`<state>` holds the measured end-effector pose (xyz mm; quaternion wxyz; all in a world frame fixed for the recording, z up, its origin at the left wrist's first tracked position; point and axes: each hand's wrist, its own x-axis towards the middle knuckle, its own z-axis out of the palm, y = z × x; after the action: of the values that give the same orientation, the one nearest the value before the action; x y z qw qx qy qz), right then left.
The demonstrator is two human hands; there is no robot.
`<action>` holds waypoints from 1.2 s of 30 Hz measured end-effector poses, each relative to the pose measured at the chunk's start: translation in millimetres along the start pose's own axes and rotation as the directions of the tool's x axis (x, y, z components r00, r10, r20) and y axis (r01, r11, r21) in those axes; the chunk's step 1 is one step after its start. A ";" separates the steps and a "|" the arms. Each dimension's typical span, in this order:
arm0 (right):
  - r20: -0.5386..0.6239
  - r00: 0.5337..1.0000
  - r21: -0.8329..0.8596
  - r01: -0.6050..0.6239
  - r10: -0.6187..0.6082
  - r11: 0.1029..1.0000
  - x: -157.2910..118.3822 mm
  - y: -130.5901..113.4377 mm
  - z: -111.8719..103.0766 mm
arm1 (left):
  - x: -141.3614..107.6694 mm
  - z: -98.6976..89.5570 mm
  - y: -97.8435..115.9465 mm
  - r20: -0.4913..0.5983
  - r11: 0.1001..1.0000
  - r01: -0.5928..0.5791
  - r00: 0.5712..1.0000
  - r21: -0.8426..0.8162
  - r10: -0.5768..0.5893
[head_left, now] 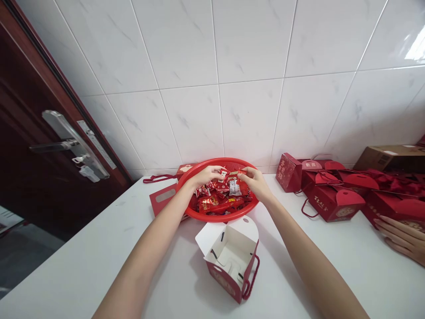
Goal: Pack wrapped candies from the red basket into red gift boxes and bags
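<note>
A red plastic basket [212, 218] stands near the tiled wall and holds many small wrapped packets, mostly red. Over its left part, my left hand [210, 175] has its fingers closed on a small red packet [223, 173]. My right hand [253, 180] reaches in over the basket's right rim, its fingers closed on a red packet [240, 173] beside a silvery-white one [235, 188]. In front of the basket sits an open red box [224, 279] with a white inside, its flaps spread and a red cord handle on its right. No packets show inside it.
Several closed red boxes [335, 204] stand at the right, near a brown carton [381, 159]. Another person's hand [403, 237] rests by them. Flat red card [162, 197] lies left of the basket. A dark door [29, 97] is at the left.
</note>
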<state>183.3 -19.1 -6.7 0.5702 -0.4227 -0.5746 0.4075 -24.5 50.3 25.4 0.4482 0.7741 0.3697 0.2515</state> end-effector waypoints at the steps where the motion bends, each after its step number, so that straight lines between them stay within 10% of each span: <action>1: 0.004 1.000 0.006 0.001 -0.001 1.000 0.3 0.1 -0.3 | -0.6 0.5 0.8 -0.001 1.000 -0.001 1.000 -0.017 0.001; 15: 0.214 0.974 0.076 -0.084 0.066 0.994 -11.2 -37.1 -6.3 | -24.2 16.6 23.3 -0.131 0.980 -0.094 0.989 -0.174 0.072; 23: 0.775 0.621 -0.232 0.111 0.114 0.966 -49.7 -97.7 -9.3 | -95.3 38.1 48.2 -0.135 0.947 -0.068 0.991 -0.313 0.027; 29: 0.485 0.874 -0.431 0.231 0.009 0.872 -62.1 -101.6 -0.2 | -120.0 47.4 64.7 -0.020 0.970 -0.014 1.000 -0.243 0.009; 36: 0.518 0.853 -0.363 0.161 0.056 0.918 -68.6 -109.3 -3.5 | -131.9 55.3 82.8 0.034 0.993 -0.111 0.993 0.043 0.110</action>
<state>183.9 -118.3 75.9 0.3085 -0.3866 -0.7882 0.3663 -35.1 -110.0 64.6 0.4219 0.8072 0.3246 0.2551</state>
